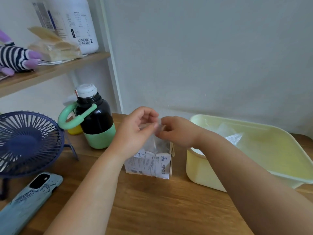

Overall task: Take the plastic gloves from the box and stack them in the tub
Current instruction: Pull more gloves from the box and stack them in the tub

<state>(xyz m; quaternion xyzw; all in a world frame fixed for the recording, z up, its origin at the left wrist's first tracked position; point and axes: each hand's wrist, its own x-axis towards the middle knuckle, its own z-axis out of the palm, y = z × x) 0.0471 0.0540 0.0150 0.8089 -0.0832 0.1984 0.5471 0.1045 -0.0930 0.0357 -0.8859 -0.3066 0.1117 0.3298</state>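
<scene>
Wooden desk (152, 209): plastic gloves (155, 142) in box (149, 165), tub (199, 168).

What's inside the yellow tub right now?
A loose pile of clear plastic gloves lies toward the back-left of the tub. The rest of the visible floor is bare yellow. The right arm and the near wall cover the front-left corner, so its contents are unknown.

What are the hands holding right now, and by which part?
Both the left hand and the right hand pinch a clear plastic glove by its upper edge; its lower part hangs into the open box.
</scene>
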